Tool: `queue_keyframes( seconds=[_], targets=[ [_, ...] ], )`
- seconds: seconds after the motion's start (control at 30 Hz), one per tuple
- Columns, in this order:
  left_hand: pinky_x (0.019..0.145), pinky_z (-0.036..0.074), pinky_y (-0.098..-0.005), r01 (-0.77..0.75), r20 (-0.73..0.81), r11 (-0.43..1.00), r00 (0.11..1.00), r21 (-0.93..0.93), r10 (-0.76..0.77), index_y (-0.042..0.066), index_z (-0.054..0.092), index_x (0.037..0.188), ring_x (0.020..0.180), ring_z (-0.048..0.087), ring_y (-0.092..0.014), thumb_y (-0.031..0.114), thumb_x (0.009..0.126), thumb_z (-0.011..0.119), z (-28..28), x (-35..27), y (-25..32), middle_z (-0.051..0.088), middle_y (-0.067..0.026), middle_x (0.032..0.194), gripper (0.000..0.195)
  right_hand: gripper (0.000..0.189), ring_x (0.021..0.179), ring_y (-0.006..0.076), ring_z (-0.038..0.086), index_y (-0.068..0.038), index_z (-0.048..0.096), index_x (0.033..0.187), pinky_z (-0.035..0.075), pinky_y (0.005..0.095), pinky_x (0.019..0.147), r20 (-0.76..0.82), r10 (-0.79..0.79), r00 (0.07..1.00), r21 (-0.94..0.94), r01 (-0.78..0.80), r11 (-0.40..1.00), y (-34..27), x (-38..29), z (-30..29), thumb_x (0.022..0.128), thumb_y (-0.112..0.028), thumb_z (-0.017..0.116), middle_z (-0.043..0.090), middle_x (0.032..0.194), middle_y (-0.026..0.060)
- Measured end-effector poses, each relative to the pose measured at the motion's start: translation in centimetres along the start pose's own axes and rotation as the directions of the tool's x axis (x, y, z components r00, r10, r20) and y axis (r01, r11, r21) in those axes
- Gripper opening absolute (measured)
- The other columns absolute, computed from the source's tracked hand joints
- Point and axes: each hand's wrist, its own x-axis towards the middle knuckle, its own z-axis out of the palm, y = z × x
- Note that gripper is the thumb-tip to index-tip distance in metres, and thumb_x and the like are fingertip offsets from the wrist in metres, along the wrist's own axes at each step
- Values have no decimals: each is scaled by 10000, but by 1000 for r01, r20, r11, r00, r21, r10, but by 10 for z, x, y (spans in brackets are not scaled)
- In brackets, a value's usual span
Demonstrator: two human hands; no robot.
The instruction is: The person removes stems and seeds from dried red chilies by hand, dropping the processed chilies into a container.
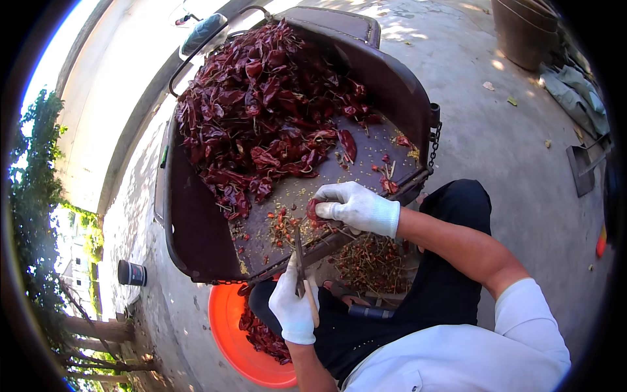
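Note:
My left hand (292,306), in a white glove, is closed around a dark metal cutting tool (299,262) that looks like scissors, with a tan handle part. Its tip points up over the edge of a dark metal cart bed (313,193). My right hand (360,208), also gloved, pinches a dried red chili pepper (314,209) just above and right of the tool tip. A large heap of dried red chilies (254,108) fills the bed's far part. Cut chili tops (282,228) and yellow seeds lie near my hands.
An orange plastic basin (225,338) holding red chilies stands at the lower left. Stems and tops lie in a pile (370,264) beneath the cart's edge, between my legs. A chain (435,142) hangs at the bed's right corner. A brown bucket (526,34) and a dustpan (581,169) stand farther right.

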Motion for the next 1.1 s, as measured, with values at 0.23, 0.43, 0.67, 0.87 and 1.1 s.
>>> queue_keyframes(
  seconds=[0.23,0.43,0.67,0.87,1.1],
  targets=[
    [640,531,-305,380,270,741,924,-554,-272,-86,548,1315,695,649,-201,-35,844,653,1,-7,-4,673,-127,855,485,330,558,71,478,-22,627,1178,405,256,472,-8,51,999,9,-51,999,-7,-4,-1,979,-285,615,558,743,3],
    [635,550,-354,493,502,139,864,-859,35,-171,484,1301,653,650,-273,107,831,644,13,-14,-15,657,-206,807,569,386,536,82,474,-21,576,1269,405,247,447,54,175,983,144,-182,973,-2,-8,2,999,-296,583,549,759,21],
    [606,561,-373,637,638,34,769,-770,52,-138,532,1247,618,660,-304,143,806,670,36,-24,-5,660,-235,782,540,417,531,83,449,-5,575,1239,368,274,446,165,232,959,124,-253,959,13,-6,7,989,-338,608,495,720,14],
    [632,552,-351,621,628,221,777,-752,-49,-156,534,1233,634,655,-274,150,805,661,28,-30,0,670,-213,803,541,383,520,84,443,-41,587,1246,416,261,448,-68,246,967,193,-229,954,10,-7,12,985,-323,597,523,738,16],
    [531,463,-233,535,427,679,837,-502,-343,-92,573,1279,626,582,-109,-16,889,593,-2,-21,15,654,-86,792,398,362,556,106,501,-43,600,1239,447,283,515,-19,108,994,-49,-109,993,-9,-13,0,991,-305,583,592,792,42]
  ],
)
